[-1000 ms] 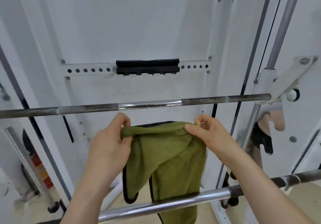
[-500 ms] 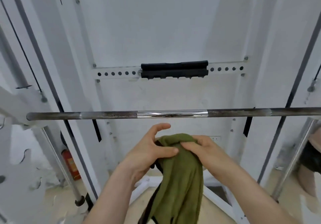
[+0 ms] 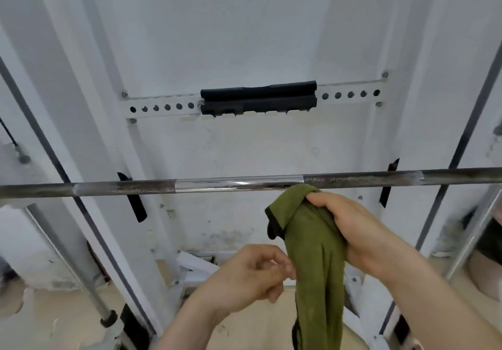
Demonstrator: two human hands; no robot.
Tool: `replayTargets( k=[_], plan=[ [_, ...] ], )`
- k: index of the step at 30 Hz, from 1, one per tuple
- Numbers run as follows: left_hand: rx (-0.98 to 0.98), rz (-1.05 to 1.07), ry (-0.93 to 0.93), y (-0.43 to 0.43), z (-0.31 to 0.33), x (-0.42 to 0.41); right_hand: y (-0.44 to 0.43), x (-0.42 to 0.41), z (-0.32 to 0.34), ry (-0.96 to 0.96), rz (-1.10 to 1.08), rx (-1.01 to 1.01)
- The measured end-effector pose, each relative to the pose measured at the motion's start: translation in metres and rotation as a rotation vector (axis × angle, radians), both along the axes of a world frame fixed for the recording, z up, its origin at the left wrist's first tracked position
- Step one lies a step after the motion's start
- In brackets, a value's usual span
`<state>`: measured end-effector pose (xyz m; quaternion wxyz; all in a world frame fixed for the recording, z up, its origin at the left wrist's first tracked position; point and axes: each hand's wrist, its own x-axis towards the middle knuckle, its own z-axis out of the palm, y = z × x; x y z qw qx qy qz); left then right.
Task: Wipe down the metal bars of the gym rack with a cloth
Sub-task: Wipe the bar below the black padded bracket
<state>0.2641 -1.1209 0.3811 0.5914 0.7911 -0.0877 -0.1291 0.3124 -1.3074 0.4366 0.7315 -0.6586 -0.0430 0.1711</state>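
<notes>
- The olive-green cloth (image 3: 315,246), dark-edged and bunched, hangs with its top just under the rusty bar (image 3: 135,188).
- The right grip (image 3: 353,230) is clamped around its upper part.
- The left grip (image 3: 244,276) is loosely curled beside it; I cannot tell if it pinches.

- Cloth (image 3: 312,243): olive green, black-edged, bunched lengthwise, hanging down; top fold at bar's lower edge, gripped by right hand (image 3: 353,224).
- Metal bar (image 3: 239,184): horizontal, dark and speckled, polished chrome middle section.

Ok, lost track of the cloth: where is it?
Head view, right of centre: the green cloth hangs from the right hand, its top just below the horizontal bar.
</notes>
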Motion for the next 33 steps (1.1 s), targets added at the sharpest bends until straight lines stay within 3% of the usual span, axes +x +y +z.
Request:
replayTargets(
  k=[3,6,8,13,15,18,19,20,22,23,25,28,33],
  plan=[
    [-0.115,0.006,-0.006,-0.013,0.012,0.016,-0.026,0.011,0.011,0.039,-0.081,0.130],
    [0.057,-0.151,0.034,-0.033,0.015,0.027,-0.042,0.020,0.025,0.045,-0.065,0.249],
    [0.038,-0.190,0.000,-0.054,0.018,0.030,-0.046,0.024,0.036,0.013,-0.029,0.301],
    [-0.184,0.186,-0.303,-0.073,0.072,0.058,-0.063,0.042,0.068,-0.147,-0.148,0.579],
    [-0.259,0.220,-0.404,-0.081,0.106,0.074,-0.070,0.053,0.083,-0.229,-0.244,0.688],
    [-0.140,0.224,-0.493,-0.089,0.134,0.112,-0.066,0.071,0.097,-0.391,-0.346,0.674],
    [-0.043,0.218,-0.501,-0.086,0.134,0.126,-0.062,0.077,0.097,-0.453,-0.383,0.517],
    [0.098,0.197,-0.499,-0.081,0.132,0.136,-0.058,0.083,0.094,-0.517,-0.407,0.223],
    [0.416,0.145,-0.474,-0.062,0.119,0.143,-0.049,0.091,0.079,-0.535,-0.284,-0.560],
    [0.521,0.161,-0.483,-0.049,0.110,0.141,-0.046,0.093,0.069,-0.474,-0.191,-0.914],
    [0.594,0.271,-0.551,-0.017,0.096,0.129,-0.038,0.091,0.048,-0.461,-0.090,-1.380],
    [0.714,0.461,-0.589,0.037,0.077,0.108,-0.016,0.091,0.018,-0.649,0.096,-1.671],
    [0.815,0.667,-0.585,0.112,0.050,0.085,0.006,0.099,0.006,-0.952,-0.078,-1.804]
  ],
)
